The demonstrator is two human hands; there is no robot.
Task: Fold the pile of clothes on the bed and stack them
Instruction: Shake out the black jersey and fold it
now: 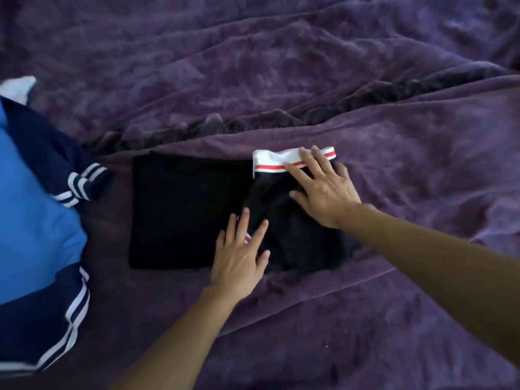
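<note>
A black garment with a white and red waistband (292, 237) lies on the purple bed. My right hand (323, 187) lies flat on its upper part, fingers spread over the waistband. My left hand (239, 254) presses flat on its lower left edge, fingers straight. Directly left of it sits a folded black garment (180, 212), square and smooth. A pile of blue and navy clothes with white stripes (36, 220) lies at the left edge of the view.
The rumpled purple blanket (309, 80) covers the whole bed, with a deep fold running across behind the garments. A white piece of cloth (18, 87) shows at the far left behind the pile.
</note>
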